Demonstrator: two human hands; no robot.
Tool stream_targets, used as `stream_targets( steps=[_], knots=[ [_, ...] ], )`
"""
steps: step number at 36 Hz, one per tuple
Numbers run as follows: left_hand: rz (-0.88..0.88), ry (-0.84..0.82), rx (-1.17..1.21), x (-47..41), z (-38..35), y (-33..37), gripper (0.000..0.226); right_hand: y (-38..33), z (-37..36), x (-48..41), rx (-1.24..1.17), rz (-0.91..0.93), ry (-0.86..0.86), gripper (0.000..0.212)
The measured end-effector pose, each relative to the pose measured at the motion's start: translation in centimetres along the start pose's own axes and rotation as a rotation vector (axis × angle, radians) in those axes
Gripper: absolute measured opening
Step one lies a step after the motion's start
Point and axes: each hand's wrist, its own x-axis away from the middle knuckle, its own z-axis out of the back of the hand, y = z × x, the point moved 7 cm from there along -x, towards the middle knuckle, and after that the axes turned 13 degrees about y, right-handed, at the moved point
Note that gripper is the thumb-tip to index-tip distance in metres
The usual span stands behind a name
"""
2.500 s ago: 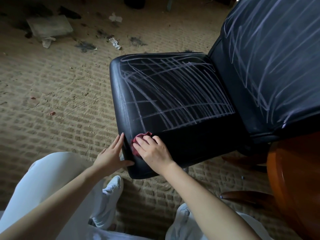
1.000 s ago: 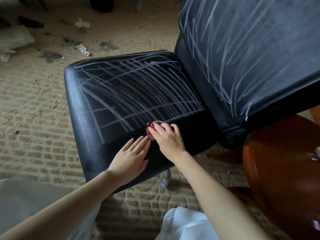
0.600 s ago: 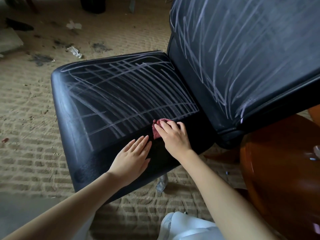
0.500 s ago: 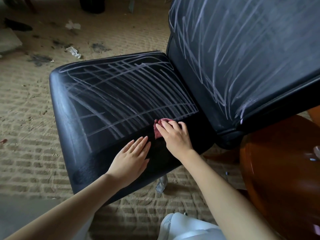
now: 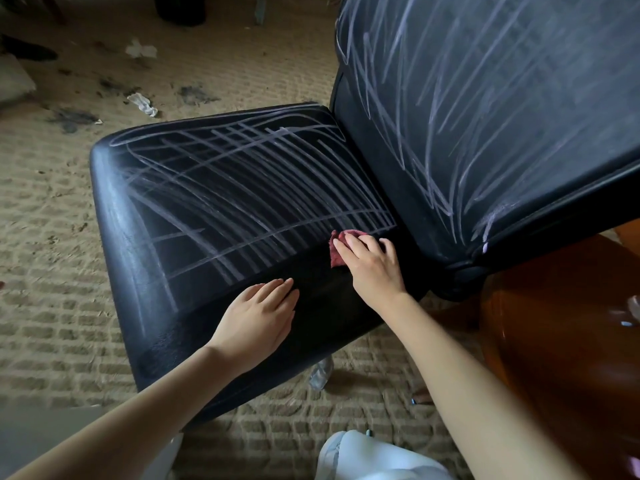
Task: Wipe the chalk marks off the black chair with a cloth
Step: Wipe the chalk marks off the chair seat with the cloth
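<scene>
Cloth shifted right under right hand, fingers seemingly straight; left hand flat.

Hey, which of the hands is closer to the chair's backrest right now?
Right. The right hand presses the red cloth on the seat just short of the backrest; the left hand lies flat on the seat's near edge, farther from it.

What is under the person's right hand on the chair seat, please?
A red cloth, pressed on the black seat by the right hand; only its edge shows past the fingers. The rest of it, and any chalk beneath, is covered.
</scene>
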Motion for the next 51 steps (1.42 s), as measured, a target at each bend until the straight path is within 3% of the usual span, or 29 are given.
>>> stream_targets(
  steps=[9, 31, 41, 44, 51],
  knots=[
    [-0.015, 0.001, 0.021, 0.1, -0.3, -0.2, 0.044, 2.4, -0.7, -0.1, 0.006, -0.098, -0.172, 0.062],
    [-0.021, -0.016, 0.038, 0.0, -0.2, -0.6, 0.044, 8.6, -1.9, -1.5, 0.148, -0.367, -0.277, 0.06],
    [-0.01, -0.083, 0.029, 0.8, -1.0, -1.0, 0.047, 9.8, -2.4, -4.0, 0.101, -0.609, -0.332, 0.048],
    [0.008, -0.124, 0.036, 0.9, -1.1, -1.2, 0.059, 9.8, -2.6, -3.9, 0.087, -0.622, -0.309, 0.051],
    [0.014, -0.166, 0.039, 1.4, -1.6, -1.4, 0.06, 9.0, -3.0, -3.2, 0.101, -0.528, -0.268, 0.06]
  ],
)
